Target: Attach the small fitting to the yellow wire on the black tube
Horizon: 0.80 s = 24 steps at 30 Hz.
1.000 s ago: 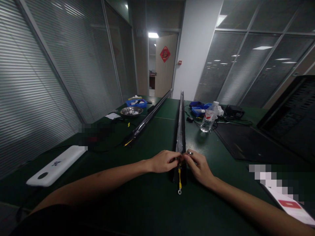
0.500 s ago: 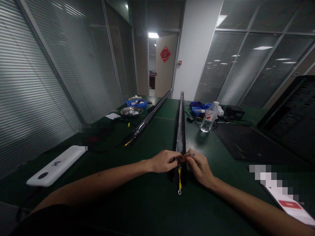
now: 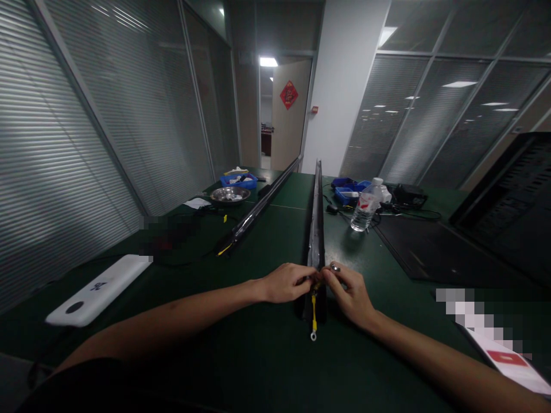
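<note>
A long dark channel-shaped strip (image 3: pixel 316 229) runs away from me across the green table. From its near end a yellow wire (image 3: pixel 314 312) sticks out toward me, tipped with a metal ring terminal (image 3: pixel 313 336). My left hand (image 3: pixel 286 283) reaches in from the left, fingers bent and pinched at the strip's near end. Opposite it, my right hand (image 3: pixel 348 289) is closed too, its thumb and forefinger meeting at the same spot. Whatever small part lies between the fingertips is hidden. A ring shows on a right finger.
A second long strip (image 3: pixel 258 209) with a yellow wire lies to the left. Beyond it are a metal bowl (image 3: pixel 230 195) and a blue tray (image 3: pixel 239 182). A water bottle (image 3: pixel 366 206), blue bins (image 3: pixel 346 195) and a black mat (image 3: pixel 430 246) occupy the right. A white device (image 3: pixel 99 289) lies at left.
My right fingers have shifted slightly at the strip's end, and the ring terminal has moved a little. My left hand stays in nearly the same place.
</note>
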Motion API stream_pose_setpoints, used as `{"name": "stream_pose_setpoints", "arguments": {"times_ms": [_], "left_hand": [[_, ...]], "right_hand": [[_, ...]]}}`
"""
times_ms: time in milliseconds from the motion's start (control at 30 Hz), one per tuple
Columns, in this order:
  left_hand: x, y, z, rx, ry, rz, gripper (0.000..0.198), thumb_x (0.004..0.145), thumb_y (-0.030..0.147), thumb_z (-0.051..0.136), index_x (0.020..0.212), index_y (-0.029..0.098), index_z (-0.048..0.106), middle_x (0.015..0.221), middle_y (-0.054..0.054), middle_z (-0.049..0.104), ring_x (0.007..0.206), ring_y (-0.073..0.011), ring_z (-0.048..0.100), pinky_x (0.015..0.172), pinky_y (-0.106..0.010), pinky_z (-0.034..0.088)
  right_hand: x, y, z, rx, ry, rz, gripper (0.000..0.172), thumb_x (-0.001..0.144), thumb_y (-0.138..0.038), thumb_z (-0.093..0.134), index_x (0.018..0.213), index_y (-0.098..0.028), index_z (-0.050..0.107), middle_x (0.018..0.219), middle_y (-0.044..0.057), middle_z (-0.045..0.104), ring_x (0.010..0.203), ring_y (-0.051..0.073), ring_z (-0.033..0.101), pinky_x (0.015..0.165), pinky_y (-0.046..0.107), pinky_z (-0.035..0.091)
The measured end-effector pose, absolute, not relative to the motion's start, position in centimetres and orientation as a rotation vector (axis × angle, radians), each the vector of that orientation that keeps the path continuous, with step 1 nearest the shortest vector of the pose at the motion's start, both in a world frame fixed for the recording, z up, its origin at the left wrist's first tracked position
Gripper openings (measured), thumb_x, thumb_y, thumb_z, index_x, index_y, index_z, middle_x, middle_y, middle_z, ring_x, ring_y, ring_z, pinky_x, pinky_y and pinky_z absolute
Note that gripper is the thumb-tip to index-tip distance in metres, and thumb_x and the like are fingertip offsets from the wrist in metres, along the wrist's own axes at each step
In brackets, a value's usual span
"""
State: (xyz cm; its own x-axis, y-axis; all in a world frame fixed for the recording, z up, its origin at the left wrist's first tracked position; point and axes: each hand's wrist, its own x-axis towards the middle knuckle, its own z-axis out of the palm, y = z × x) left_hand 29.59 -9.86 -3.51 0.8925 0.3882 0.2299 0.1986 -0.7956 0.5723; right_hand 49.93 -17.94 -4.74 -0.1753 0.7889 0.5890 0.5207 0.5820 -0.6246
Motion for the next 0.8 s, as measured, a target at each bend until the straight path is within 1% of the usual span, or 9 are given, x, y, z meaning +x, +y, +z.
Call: {"name": "stream_pose_setpoints", "arguments": {"times_ms": [100,200,333,800], "left_hand": [[29.58,-9.91,-3.45,2.492,0.432,0.456,0.014,0.099,0.02,0.048,0.1,0.017,0.061,0.085,-0.002,0.063,0.069,-0.014,0.057,0.065,-0.022,0.04],[29.58,-9.97,-3.37,2.479,0.424,0.465,0.015,0.099,0.018,0.049,0.105,0.016,0.062,0.088,-0.002,0.064,0.071,-0.0139,0.058,0.066,-0.022,0.041],[29.6,-9.91,-3.5,2.491,0.408,0.484,0.014,0.099,0.017,0.049,0.105,0.016,0.062,0.087,-0.002,0.064,0.071,-0.0134,0.057,0.065,-0.022,0.04],[29.54,-9.79,-3.55,2.524,0.385,0.483,0.011,0.098,0.016,0.049,0.098,0.017,0.06,0.086,-0.001,0.063,0.071,-0.0139,0.057,0.065,-0.022,0.039]], "right_hand": [[49.91,-17.96,-4.8,-1.078,-1.832,0.33,0.027,0.104,-0.028,0.049,0.084,-0.018,0.064,0.073,0.002,0.057,0.063,0.016,0.055,0.059,0.028,0.041],[49.87,-17.94,-4.9,-1.087,-1.829,0.303,0.027,0.104,-0.028,0.049,0.083,-0.018,0.063,0.071,0.001,0.056,0.061,0.015,0.054,0.058,0.028,0.04],[49.79,-17.93,-4.97,-1.094,-1.811,0.283,0.029,0.104,-0.028,0.05,0.08,-0.018,0.062,0.069,0.001,0.055,0.059,0.015,0.053,0.057,0.027,0.04],[49.71,-18.04,-4.78,-1.078,-1.846,0.317,0.027,0.104,-0.03,0.049,0.085,-0.018,0.065,0.073,0.003,0.063,0.063,0.016,0.06,0.059,0.028,0.045]]}}
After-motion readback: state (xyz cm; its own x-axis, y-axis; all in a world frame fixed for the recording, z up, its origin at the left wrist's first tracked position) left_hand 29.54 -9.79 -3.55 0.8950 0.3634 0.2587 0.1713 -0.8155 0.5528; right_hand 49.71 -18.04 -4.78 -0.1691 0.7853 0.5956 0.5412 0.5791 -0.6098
